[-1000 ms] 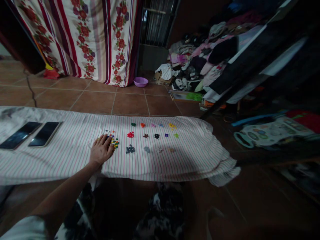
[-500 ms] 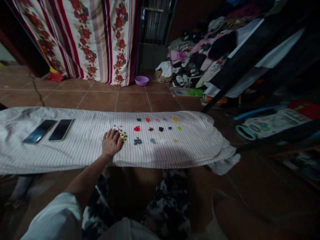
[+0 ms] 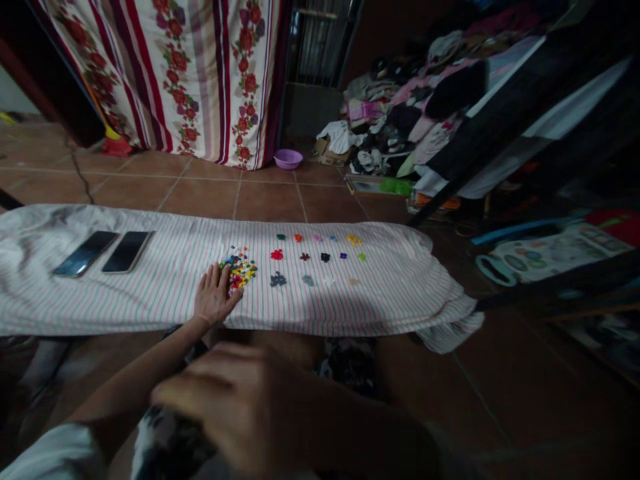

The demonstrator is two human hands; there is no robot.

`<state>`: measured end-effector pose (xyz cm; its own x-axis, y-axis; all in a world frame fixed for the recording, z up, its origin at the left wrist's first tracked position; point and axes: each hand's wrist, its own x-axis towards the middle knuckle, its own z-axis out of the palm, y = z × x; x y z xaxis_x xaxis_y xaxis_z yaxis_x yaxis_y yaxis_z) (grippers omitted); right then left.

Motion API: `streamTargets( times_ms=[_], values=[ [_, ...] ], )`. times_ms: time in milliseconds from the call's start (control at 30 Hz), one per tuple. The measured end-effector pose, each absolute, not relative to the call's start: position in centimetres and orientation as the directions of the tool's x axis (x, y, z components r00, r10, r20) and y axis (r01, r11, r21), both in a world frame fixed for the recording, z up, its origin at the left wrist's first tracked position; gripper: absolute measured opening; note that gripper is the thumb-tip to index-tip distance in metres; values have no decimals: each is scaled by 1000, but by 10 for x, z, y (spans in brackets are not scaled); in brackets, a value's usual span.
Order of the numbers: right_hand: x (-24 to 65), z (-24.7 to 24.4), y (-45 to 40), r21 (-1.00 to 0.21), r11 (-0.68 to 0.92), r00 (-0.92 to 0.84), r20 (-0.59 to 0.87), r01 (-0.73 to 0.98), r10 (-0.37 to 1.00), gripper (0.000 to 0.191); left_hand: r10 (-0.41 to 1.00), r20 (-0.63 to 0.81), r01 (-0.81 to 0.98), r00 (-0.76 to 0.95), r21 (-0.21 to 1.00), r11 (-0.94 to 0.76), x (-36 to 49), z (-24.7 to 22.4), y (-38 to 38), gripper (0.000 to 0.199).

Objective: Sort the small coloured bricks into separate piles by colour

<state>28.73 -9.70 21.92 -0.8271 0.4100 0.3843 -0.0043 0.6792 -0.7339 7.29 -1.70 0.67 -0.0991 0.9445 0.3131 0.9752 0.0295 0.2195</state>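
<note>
My left hand [image 3: 214, 297] lies flat on the striped cloth [image 3: 165, 287], fingers stretched out, against the left side of a mixed pile of tiny coloured pieces [image 3: 243, 272] that look like beads. Close to the camera, over my lap, is my right hand [image 3: 235, 400], blurred by motion; whether it holds anything does not show. Right of the pile, small single-colour groups sit in rows, among them red pieces [image 3: 277, 255], yellow pieces [image 3: 355, 240], black pieces [image 3: 325, 257] and dark grey pieces [image 3: 278, 279].
Two phones [image 3: 127, 252] lie on the cloth at the left. Beyond it, on the tiled floor, stand a purple basin [image 3: 288, 159] and a red broom head [image 3: 117, 147] near a flowered curtain [image 3: 200, 80]. A heap of clothes [image 3: 400, 113] is at the back right.
My left hand has drawn back slightly left and toward me, uncovering more of the mixed pile. My right hand has come into view at the bottom. The view has shifted a little.
</note>
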Motion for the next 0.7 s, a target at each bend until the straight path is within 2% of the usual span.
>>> streamTargets(
  times_ms=[67, 167, 233, 400, 567, 700],
  values=[
    [279, 186, -73, -782, 620, -768, 356, 67, 533, 29, 956, 275, 978, -104, 203, 48, 70, 4, -17, 84],
    [278, 119, -31, -826, 440, -511, 224, 352, 830, 24, 954, 271, 978, -127, 193, 75, 70, 2, -8, 84],
    [280, 82, -7, -810, 319, -390, 123, 492, 912, 22, 948, 293, 979, -124, 191, 68, 72, 3, 2, 82],
    [266, 51, 25, -725, 168, -292, -48, 668, 955, 28, 936, 339, 981, -97, 194, 32, 75, 6, 15, 74],
    [235, 55, 43, -606, 176, -255, -47, 776, 966, 26, 922, 375, 971, -98, 238, 6, 75, 5, 13, 58],
    [224, 55, 53, -538, 147, -221, -74, 830, 973, 24, 916, 388, 972, -106, 234, 13, 76, 5, 14, 54]
  ],
)
